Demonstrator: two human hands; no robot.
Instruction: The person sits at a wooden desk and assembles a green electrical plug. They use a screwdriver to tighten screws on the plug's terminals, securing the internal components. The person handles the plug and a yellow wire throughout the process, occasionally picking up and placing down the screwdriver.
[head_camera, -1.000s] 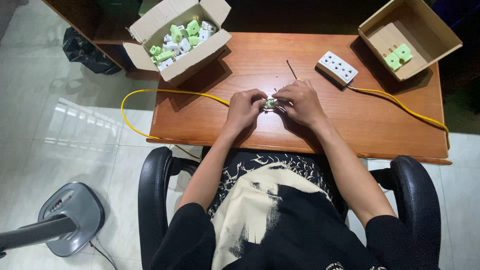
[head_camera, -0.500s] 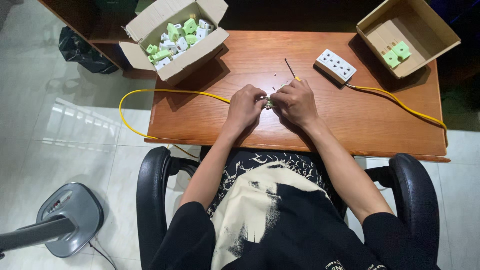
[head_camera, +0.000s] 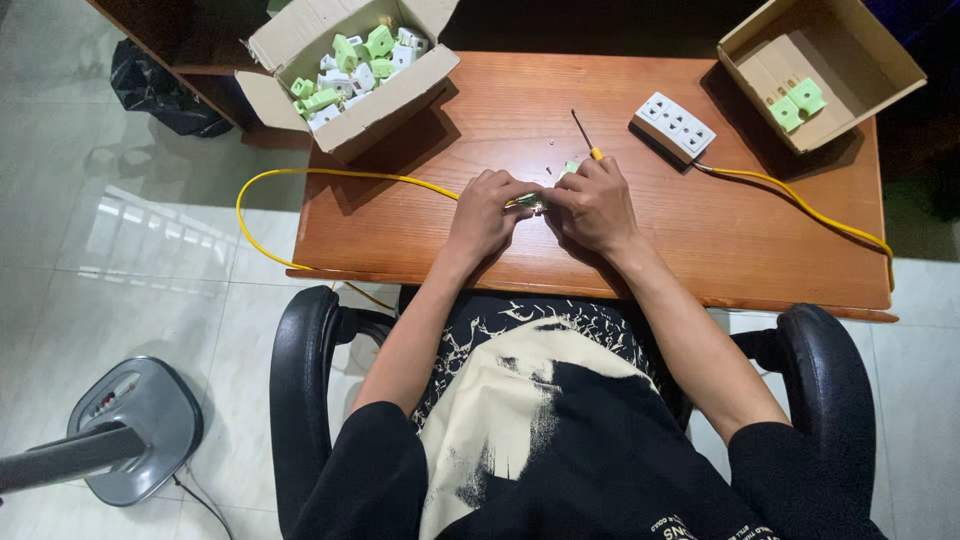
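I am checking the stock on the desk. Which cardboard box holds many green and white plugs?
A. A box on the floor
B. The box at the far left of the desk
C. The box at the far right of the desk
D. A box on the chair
B: the left box is heaped with green and white plugs, while the right box holds only a couple of green pieces.

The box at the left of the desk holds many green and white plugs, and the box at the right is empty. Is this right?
Not quite. The head view shows the right box is not empty: two green plugs lie inside. The left box does hold many green and white plugs.
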